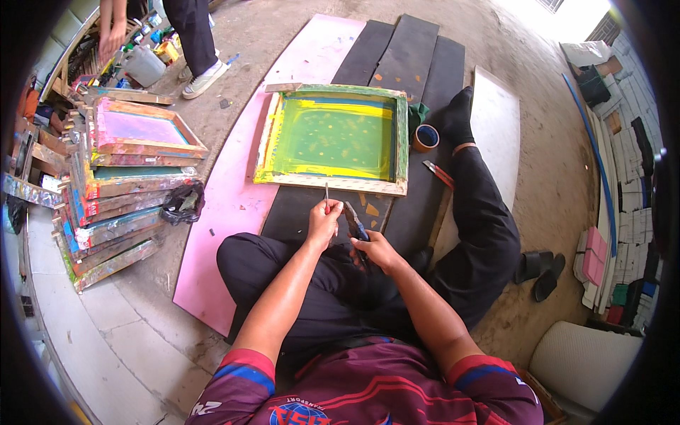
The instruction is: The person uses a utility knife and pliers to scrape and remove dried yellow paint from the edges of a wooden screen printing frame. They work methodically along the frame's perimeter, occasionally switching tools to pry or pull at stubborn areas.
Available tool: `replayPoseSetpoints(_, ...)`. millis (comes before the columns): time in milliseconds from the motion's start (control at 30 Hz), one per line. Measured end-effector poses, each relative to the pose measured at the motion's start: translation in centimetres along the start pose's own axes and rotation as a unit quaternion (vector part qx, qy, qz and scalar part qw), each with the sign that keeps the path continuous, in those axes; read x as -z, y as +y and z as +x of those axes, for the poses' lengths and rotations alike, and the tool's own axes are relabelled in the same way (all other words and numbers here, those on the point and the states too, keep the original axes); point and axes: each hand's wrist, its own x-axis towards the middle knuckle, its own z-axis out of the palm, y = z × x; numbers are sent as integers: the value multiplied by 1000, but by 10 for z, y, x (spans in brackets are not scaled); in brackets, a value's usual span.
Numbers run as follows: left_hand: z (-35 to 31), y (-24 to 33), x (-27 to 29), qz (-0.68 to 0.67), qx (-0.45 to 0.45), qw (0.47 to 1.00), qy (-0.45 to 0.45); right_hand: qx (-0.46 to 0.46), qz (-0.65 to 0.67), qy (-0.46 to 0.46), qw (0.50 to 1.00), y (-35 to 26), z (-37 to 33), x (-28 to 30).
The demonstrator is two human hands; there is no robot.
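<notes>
In front of my crossed legs, my left hand (pixel 324 222) pinches a thin, upright metal piece (pixel 326 190), too small to name. Close on its right, my right hand (pixel 376 249) grips pliers (pixel 356 221) with dark blue handles, their jaws pointing up toward the left fingers. Whether the jaws touch anything I cannot make out. Just beyond both hands lies a wooden screen-printing frame (pixel 402 152), its green mesh (pixel 336 138) smeared with yellow along the edges. To its right are a roll of tape (pixel 426 137) and a red utility knife (pixel 438 173) near my outstretched leg.
Used screen frames (pixel 120 188) are stacked at left, with a black plastic bag (pixel 183 204) against them. Pink board (pixel 216 244) and black boards (pixel 443 78) lie under the work. A person's leg (pixel 193 39) stands at the back left. Sandals (pixel 540 273) sit at right.
</notes>
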Motion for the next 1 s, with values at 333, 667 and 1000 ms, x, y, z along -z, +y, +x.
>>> replayPoseSetpoints(333,42,18,58,-98,61,968,221,44,-69,221,972,15,21,39)
replayPoseSetpoints(667,87,39,157,-220,134,854,452,35,-131,295,946,17,38,50)
replayPoseSetpoints(1000,92,27,174,-193,153,813,527,16,-148,306,940,19,55,43)
